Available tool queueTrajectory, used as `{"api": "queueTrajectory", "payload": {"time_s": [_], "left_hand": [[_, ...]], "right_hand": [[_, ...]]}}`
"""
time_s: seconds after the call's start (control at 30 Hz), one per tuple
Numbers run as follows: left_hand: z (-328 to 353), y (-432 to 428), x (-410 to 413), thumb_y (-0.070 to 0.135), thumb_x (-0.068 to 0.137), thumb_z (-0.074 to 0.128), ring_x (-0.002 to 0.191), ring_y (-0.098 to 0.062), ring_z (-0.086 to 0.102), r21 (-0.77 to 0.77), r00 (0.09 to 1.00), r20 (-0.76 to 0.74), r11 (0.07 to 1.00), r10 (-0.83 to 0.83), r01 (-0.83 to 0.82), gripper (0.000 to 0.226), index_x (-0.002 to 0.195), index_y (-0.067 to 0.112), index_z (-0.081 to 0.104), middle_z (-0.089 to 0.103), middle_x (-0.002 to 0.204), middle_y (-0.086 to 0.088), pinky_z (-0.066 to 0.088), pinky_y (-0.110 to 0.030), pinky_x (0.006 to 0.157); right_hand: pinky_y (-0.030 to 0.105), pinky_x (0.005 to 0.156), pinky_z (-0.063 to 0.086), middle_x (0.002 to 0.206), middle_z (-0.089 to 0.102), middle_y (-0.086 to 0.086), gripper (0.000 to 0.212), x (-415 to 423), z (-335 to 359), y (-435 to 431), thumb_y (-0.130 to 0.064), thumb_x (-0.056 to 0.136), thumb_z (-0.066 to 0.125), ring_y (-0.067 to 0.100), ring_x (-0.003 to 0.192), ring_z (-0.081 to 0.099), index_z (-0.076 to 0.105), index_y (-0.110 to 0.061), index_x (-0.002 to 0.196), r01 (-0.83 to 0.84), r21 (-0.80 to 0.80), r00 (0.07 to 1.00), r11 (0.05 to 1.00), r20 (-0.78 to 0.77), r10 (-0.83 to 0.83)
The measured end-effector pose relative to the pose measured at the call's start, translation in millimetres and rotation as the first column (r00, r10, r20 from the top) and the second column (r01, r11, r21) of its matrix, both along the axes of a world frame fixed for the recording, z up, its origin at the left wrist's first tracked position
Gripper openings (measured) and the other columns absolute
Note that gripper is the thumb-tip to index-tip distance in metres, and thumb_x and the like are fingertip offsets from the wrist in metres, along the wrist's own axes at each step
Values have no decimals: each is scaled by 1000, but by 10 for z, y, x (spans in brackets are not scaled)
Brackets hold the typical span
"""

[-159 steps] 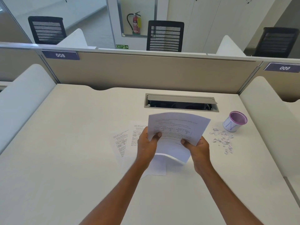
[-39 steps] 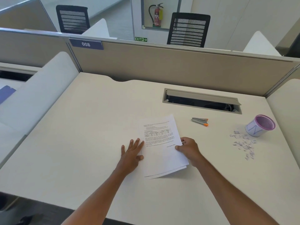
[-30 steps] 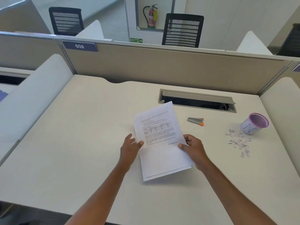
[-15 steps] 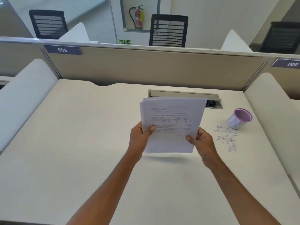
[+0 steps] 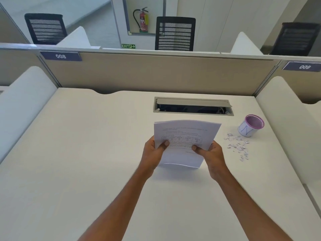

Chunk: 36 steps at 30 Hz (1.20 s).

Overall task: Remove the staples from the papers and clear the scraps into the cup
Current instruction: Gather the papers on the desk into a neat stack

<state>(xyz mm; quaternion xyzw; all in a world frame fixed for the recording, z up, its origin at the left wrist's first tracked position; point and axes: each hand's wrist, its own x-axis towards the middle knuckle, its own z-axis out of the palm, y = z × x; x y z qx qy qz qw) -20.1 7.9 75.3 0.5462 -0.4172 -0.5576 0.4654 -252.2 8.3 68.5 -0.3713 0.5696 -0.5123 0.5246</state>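
Fig.: Papers [image 5: 185, 141] held upright over the desk [image 5: 86, 153] centre. The left hand [image 5: 153, 153] and right hand [image 5: 211, 153] each pinched a side edge, thumb in front and fingers behind, prob. to square the sheets. Whether the bottom edge touched the desk cannot be told. Cup [image 5: 251, 126] stood near the right edge. Scraps [image 5: 237, 146] lay loose just in front of it, not yet cleared, w/ nothing seen between them. Cable hatch [image 5: 192, 106] was open by the far edge, behind the papers. No staple discernible.
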Motion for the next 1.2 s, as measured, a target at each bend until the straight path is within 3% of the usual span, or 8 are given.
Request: {"api": "queueTrajectory", "payload": {"time_s": [0.1,0.23,0.4,0.53,0.73,0.9,1.03,1.2], "left_hand": [[-28,32,-23,21,108,70,123,-24,71,10,1000,-2,1000,6,-6,37,144,28,66,78,131,6,61,-40,107],[-4,43,-40,20,108,69,119,-24,71,9,1000,8,1000,26,-27,36,144,27,65,78,130,4,63,-30,98],[-19,75,-25,18,108,70,120,-21,71,19,1000,4,1000,21,-21,36,143,25,66,78,130,6,61,-29,101],[-22,76,-9,18,108,70,118,-26,74,25,999,-20,999,42,-41,28,136,23,70,81,124,4,63,-30,94],[54,-38,236,10,105,70,117,-29,77,-26,946,-286,986,151,-166,28,133,8,70,80,130,-10,62,-43,102],[104,-82,224,6,110,61,134,-33,68,31,841,-508,980,186,-198,33,141,16,66,72,145,-13,53,-54,116],[79,-87,112,10,108,64,144,-39,61,152,745,-620,969,245,-193,47,153,21,59,68,152,-13,46,-65,121],[51,-8,-6,12,108,65,133,-32,69,219,720,-628,955,295,-200,40,144,29,65,74,144,-11,54,-57,113]], "right_hand": [[30,89,59,114,84,1,44,28,-52,37,7,82,86,23,106,77,76,-12,120,5,10,1000,1000,12,-5],[34,91,60,116,83,2,45,39,-67,44,7,82,86,25,106,76,75,-11,122,8,8,1000,1000,21,-8],[29,88,59,113,84,0,42,46,-122,65,7,82,86,22,104,77,77,-12,118,1,21,1000,1000,24,-2],[35,96,60,117,83,2,43,11,-198,124,8,84,85,25,110,76,76,-12,121,-62,44,998,997,-20,63],[27,80,58,105,82,10,22,-216,-228,206,5,88,81,28,97,72,74,-4,107,-120,103,993,987,3,121],[40,94,56,115,78,9,57,-141,-144,193,-24,66,101,22,98,74,72,-12,114,-83,145,938,986,345,29],[47,106,55,129,76,8,45,79,-36,135,-5,87,77,26,112,73,69,-12,131,-73,100,877,992,481,17],[44,95,61,126,79,8,42,179,73,23,1,88,78,23,109,76,72,-11,128,77,92,916,993,386,-107]]}}
